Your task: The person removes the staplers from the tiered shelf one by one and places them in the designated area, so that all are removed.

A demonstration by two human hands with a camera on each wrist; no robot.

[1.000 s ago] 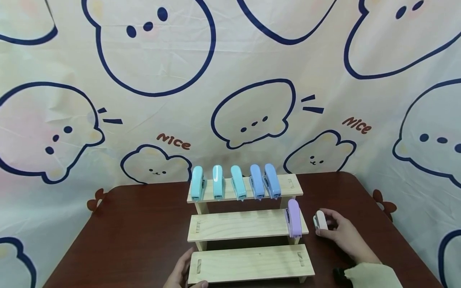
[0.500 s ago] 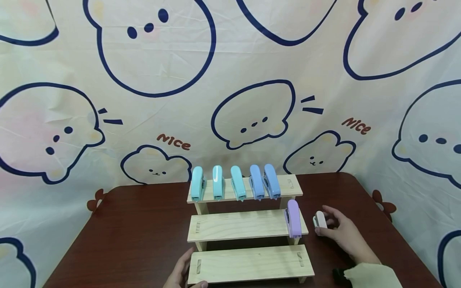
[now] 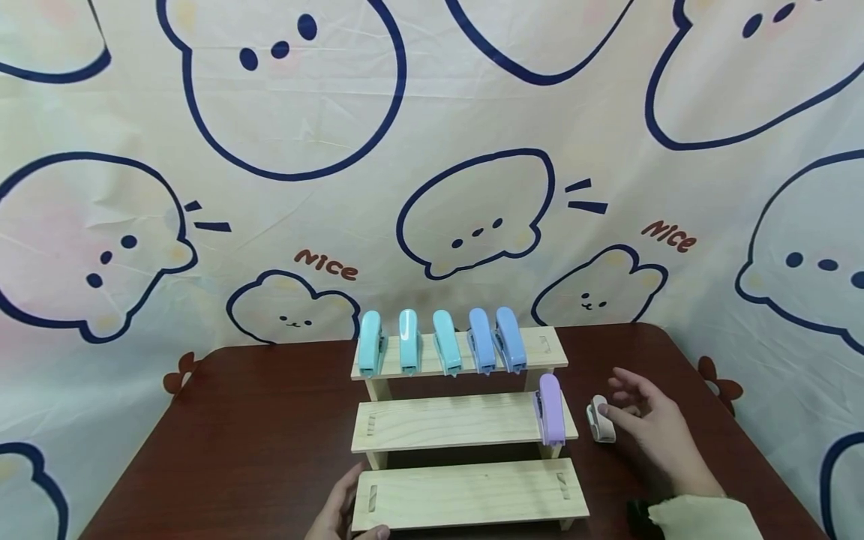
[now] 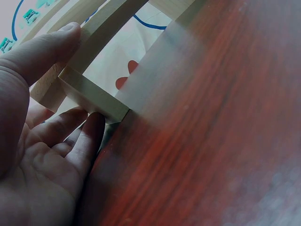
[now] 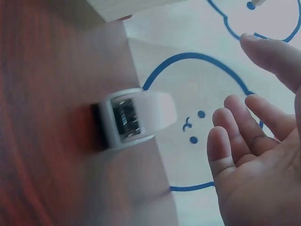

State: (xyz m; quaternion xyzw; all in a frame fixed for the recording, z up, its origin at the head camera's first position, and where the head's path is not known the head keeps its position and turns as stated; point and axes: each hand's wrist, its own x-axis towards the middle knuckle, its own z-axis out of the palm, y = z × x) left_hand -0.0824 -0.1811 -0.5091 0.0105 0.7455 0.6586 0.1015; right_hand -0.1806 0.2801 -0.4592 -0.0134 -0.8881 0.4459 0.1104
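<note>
A small white stapler (image 3: 601, 419) stands on the table to the right of the wooden rack. My right hand (image 3: 658, 427) is beside it with loosely bent fingers; the right wrist view shows a gap between these fingers (image 5: 219, 146) and the stapler (image 5: 155, 113). My left hand (image 3: 340, 506) grips the lower left end of the three-tier wooden rack (image 3: 472, 495). In the left wrist view its thumb (image 4: 61, 42) lies over the board and its fingers touch the leg (image 4: 94, 94). A purple stapler (image 3: 551, 410) stands at the right end of the middle tier.
Several teal and blue staplers, among them a teal one (image 3: 409, 342) and a blue one (image 3: 510, 340), line the top tier. The dark brown table (image 3: 256, 435) runs back to a cloth backdrop (image 3: 324, 217) printed with cartoon faces.
My right hand has let go of the white stapler and drawn slightly back to the right, its fingers spreading. The stapler now stands by itself. My left hand has stayed on the rack.
</note>
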